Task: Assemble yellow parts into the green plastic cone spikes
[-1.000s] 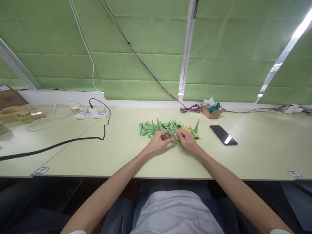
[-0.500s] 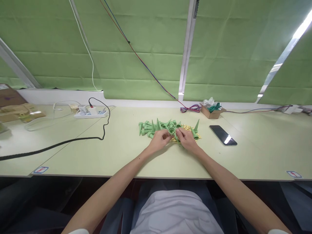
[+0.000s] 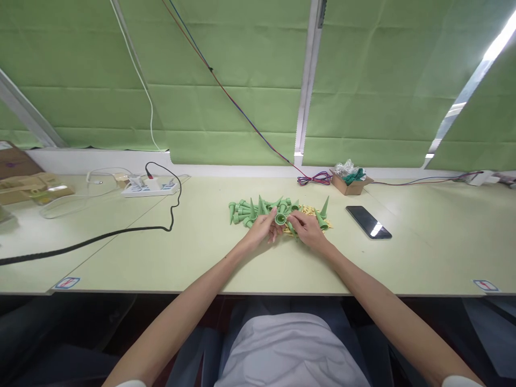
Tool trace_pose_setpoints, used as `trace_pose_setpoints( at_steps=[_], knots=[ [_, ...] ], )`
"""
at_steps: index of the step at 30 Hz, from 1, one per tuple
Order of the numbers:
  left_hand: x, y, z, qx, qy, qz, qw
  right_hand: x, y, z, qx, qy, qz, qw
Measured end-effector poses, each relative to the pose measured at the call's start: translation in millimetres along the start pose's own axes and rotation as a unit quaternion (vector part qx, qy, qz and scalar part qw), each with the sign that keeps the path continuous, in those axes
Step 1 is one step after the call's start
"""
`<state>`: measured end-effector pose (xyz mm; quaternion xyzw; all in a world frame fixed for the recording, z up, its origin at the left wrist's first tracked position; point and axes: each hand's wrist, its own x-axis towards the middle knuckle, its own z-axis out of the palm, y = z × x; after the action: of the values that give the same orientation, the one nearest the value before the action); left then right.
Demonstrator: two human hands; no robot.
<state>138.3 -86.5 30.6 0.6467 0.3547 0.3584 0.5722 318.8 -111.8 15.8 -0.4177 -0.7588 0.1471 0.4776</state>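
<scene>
My left hand [image 3: 262, 228] is closed around a green plastic spike [image 3: 280, 219], its round hollow mouth facing up towards me. Close against the right side of that rim, my right hand [image 3: 307, 227] has its thumb and fingers pinched together; whatever is between them is hidden. Behind both hands lies a pile of similar green cone-shaped spikes [image 3: 242, 208], some upright and others on their sides. Small yellow pieces [image 3: 309, 210] are heaped at the pile's right side, partly covered by my right hand.
A black phone [image 3: 368, 222] lies to the right. Behind it sits a small cardboard box [image 3: 350, 186] with clear plastic and green material, beside bundled wires [image 3: 316, 179]. At left are a power strip [image 3: 151, 187] and a black cable [image 3: 121, 231] crossing the table [image 3: 193, 258].
The held spike has shifted slightly left and its mouth has tilted more towards me. My left hand has turned, with its fingers now curled beneath the spike. My right hand stays close to the rim.
</scene>
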Motion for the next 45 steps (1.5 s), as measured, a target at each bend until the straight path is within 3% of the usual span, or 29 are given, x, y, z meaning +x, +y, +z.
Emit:
trace_pose_setpoints(
  at_steps=[9, 24, 36, 45],
  knots=[
    [-4, 4, -1.7, -0.031, -0.03, -0.029, 0.999, -1, 3, -1, -0.004, -0.007, 0.0, 1.0],
    [-6, 3, -5.5, -0.008, -0.038, 0.016, 0.999, -1, 6, -1, -0.005, -0.007, -0.001, 1.0],
    [-9, 2, -6.2, 0.105, -0.028, 0.112, 0.988, -1, 5, -1, -0.002, 0.003, -0.005, 1.0],
    [-5, -7, -0.6, 0.162, 0.059, 0.216, 0.961, -1, 6, 0, -0.003, 0.002, -0.002, 1.0]
  ],
)
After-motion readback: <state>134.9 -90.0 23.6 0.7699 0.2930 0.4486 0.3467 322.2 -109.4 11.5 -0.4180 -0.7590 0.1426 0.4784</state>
